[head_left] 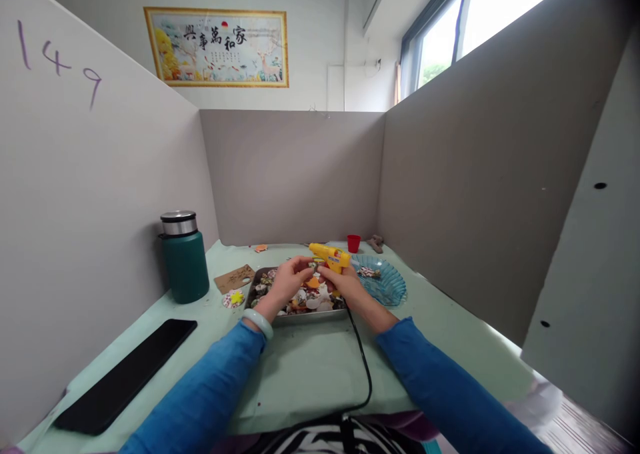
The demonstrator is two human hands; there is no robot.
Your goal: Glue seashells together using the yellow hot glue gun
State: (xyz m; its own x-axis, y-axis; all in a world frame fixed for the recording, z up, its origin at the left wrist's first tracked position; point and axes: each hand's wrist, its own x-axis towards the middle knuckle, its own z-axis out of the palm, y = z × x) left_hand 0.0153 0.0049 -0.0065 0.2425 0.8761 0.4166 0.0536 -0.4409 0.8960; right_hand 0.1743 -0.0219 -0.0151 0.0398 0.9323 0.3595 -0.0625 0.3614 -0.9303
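My right hand (345, 283) is closed about the handle of a yellow glue gun (330, 255), whose black cord (361, 351) trails down to the table's front edge. Close beside it, the fingertips of my left hand (289, 282) are pinched together near the gun. A small dark greenish piece seems to be at those fingertips, too small to name. Both hands are above a metal tray (300, 318) filled with shells and small stones (313, 301). The right thumb and fingers nearly meet the left fingertips.
A blue ribbed glass plate (397, 287) holding a small decorated piece is at the right, with a red cup (353, 243) behind. Left of the tray are a cardboard piece (233, 279), a flower-topped disc (233, 299), a green bottle (185, 267) and a black phone (127, 377). Partitions enclose three sides.
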